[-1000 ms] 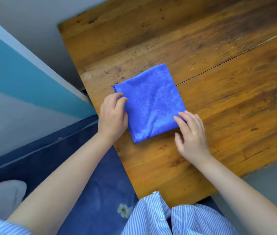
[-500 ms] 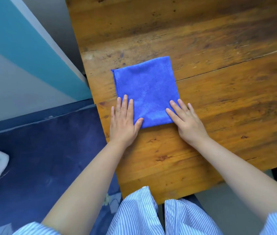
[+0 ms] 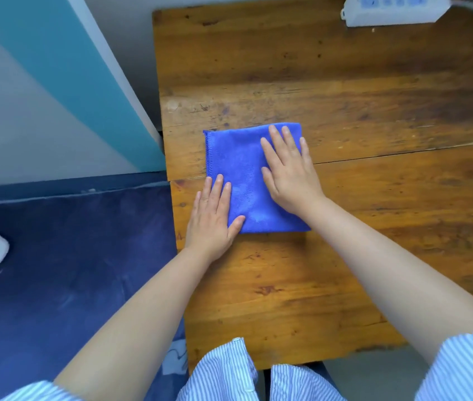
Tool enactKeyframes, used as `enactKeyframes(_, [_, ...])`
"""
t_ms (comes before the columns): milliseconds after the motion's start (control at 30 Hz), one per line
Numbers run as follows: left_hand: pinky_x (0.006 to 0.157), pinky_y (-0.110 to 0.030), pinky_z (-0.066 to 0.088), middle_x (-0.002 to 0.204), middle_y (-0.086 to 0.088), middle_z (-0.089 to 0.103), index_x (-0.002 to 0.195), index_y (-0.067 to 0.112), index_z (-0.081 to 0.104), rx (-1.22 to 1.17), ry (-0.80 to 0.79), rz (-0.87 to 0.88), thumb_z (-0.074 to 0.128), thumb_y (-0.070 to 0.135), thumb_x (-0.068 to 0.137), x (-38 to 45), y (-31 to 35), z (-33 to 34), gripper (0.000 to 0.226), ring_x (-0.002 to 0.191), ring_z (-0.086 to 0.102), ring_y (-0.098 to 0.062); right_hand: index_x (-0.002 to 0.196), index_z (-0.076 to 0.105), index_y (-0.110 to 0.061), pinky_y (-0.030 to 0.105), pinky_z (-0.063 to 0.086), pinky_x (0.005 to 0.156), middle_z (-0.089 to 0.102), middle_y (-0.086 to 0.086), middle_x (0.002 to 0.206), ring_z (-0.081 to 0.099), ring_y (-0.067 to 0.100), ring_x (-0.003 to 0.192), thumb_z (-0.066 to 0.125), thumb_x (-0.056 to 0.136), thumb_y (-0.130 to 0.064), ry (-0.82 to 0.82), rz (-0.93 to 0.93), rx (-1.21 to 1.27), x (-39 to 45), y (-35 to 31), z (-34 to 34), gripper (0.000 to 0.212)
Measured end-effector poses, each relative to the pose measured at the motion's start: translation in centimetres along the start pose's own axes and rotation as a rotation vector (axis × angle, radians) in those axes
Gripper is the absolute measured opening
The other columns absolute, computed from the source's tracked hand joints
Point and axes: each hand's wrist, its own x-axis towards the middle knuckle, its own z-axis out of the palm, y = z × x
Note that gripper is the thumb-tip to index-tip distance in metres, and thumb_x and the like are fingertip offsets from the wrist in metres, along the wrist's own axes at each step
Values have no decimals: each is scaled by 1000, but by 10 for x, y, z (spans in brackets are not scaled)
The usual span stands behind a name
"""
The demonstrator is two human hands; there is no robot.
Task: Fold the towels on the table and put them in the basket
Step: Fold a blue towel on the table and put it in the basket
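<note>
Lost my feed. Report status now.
Left hand flat on towel's near-left corner, right hand flat on top. Blue towel folded square on table. No basket visible.

- left hand (image 3: 211,218) flat, palm down, fingers together, resting on the towel's (image 3: 238,157) near-left corner
- right hand (image 3: 289,172) spread flat over the towel's right half, fingertips at its far edge
- both forearms bare, reaching forward
</note>
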Motion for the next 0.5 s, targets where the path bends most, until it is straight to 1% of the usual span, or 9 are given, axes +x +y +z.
enactKeyframes(67, [108,-24,-15,157,-5,-7,148,11,3,-3,13,2,-8,59,65,1,0,0,97,146,-12,-21,145,20,-10,46,1,116,9,9,156,5,28,144,28,97,-31,-84,15,-26,17,-2,8,53])
enactKeyframes(100, [108,-24,-15,157,-4,-7,148,11,3,-11,17,4,-8,59,65,1,-1,0,97,145,-14,-19,146,16,-14,43,-3,116,4,4,157,0,24,145,29,98,-32,-115,21,-46,22,1,12,53])
enactKeyframes(133, [108,-25,-14,158,-4,-6,148,11,3,-13,15,9,-7,59,66,1,-1,0,96,142,-18,-16,146,15,-16,41,-5,116,4,2,157,-1,22,145,28,98,-35,-128,32,-49,25,5,14,54])
enactKeyframes(200, [109,-25,-14,158,-4,-5,148,11,4,-20,18,27,-5,59,67,2,-2,2,95,133,-24,-9,146,17,-17,40,-3,116,7,2,157,1,23,145,24,93,-39,-102,72,-15,25,18,17,58])
enactKeyframes(267, [109,-25,-13,158,-4,-4,148,11,5,-34,29,27,-3,59,67,2,-3,3,94,131,-23,-8,146,16,-17,41,-1,116,6,2,157,-1,23,145,24,94,-36,-98,131,65,23,30,16,57])
enactKeyframes(367, [114,-28,-10,158,-4,-3,148,11,6,-43,19,33,-2,60,68,2,-3,4,94,140,-16,-12,147,11,-16,39,0,116,1,2,157,-5,24,145,31,99,-26,-116,205,178,20,41,13,52])
enactKeyframes(433, [115,-29,-8,158,-5,-2,148,11,6,-41,26,35,-1,59,69,1,-2,4,93,145,-11,-18,147,8,-15,40,-2,116,-1,2,157,-5,24,145,29,99,-25,-108,232,212,16,46,12,53])
enactKeyframes(500, [116,-32,-6,158,-4,-3,149,12,6,-30,15,16,1,60,72,0,0,2,90,146,-8,-22,146,10,-11,41,-1,116,2,6,157,-2,25,145,28,97,-27,-64,241,237,3,49,12,55])
